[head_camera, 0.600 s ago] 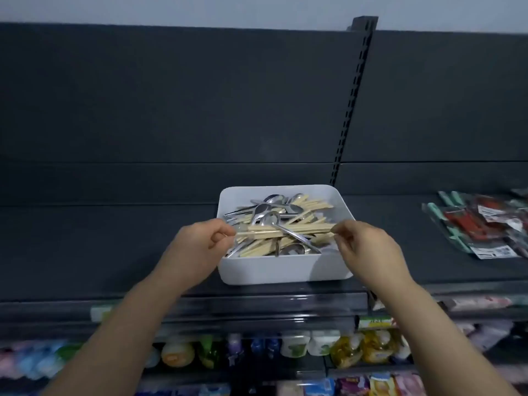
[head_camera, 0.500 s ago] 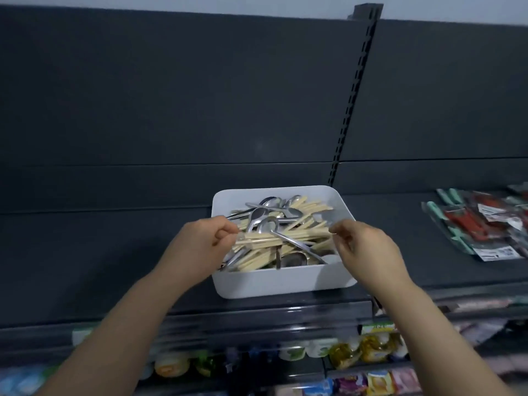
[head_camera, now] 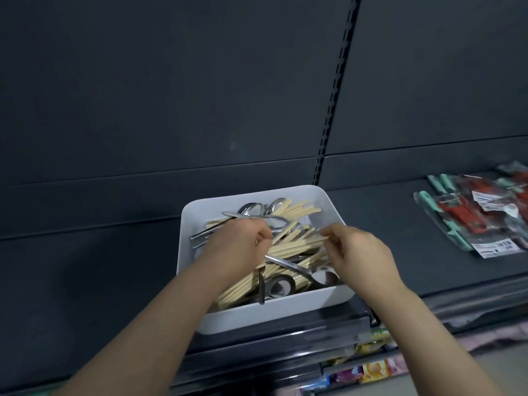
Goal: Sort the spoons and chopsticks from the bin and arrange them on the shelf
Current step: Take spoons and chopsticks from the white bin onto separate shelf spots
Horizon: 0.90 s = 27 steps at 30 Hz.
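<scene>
Shelf (head_camera: pixel 85 267) bears bin (head_camera: pixel 257 312); left hand (head_camera: pixel 237 252), right hand (head_camera: pixel 357 252) fingers (head_camera: pixel 328 234) pinch chopsticks (head_camera: pixel 297 243)

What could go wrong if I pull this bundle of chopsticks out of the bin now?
The chopsticks are held only at their ends by the left hand and right hand, so middle ones may slip out. A spoon lies tangled among them and could get dragged along. The bin sits near the front edge of the shelf; a hard tug might slide it off.

One bin (head_camera: pixel 271 312); two hands (head_camera: pixel 240 250); several spoons (head_camera: pixel 281 285); many chopsticks (head_camera: pixel 297 244).
</scene>
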Each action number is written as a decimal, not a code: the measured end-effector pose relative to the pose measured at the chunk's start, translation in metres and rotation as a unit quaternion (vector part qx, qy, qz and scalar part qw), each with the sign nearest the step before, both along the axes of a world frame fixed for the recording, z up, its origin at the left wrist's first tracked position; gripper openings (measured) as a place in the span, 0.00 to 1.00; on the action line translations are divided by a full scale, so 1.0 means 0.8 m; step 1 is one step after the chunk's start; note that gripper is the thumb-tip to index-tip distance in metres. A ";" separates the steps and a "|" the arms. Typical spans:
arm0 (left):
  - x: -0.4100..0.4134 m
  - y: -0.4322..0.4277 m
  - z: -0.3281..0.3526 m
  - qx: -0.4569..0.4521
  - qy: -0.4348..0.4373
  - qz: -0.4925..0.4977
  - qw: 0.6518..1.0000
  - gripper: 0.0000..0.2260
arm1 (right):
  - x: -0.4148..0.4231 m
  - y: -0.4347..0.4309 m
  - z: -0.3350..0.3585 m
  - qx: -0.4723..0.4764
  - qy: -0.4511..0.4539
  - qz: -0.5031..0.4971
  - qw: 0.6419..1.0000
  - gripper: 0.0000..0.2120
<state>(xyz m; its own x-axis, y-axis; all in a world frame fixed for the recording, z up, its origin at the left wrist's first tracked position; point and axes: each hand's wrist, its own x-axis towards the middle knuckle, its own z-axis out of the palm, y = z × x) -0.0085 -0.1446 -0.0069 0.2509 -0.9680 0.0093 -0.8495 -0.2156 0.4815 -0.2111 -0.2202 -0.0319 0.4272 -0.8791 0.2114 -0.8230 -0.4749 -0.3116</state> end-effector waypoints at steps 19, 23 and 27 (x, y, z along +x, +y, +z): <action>0.031 -0.013 -0.008 -0.035 0.081 0.165 0.982 0.07 | 0.026 -0.027 -0.002 0.010 -0.024 0.102 0.994 0.09; 0.041 0.009 -0.007 -0.092 0.118 0.194 0.969 0.06 | 0.064 -0.035 0.000 0.025 0.076 0.233 0.969 0.19; 0.044 0.023 -0.005 -0.088 0.121 0.192 0.970 0.06 | 0.080 -0.040 0.008 0.007 0.166 0.230 0.959 0.14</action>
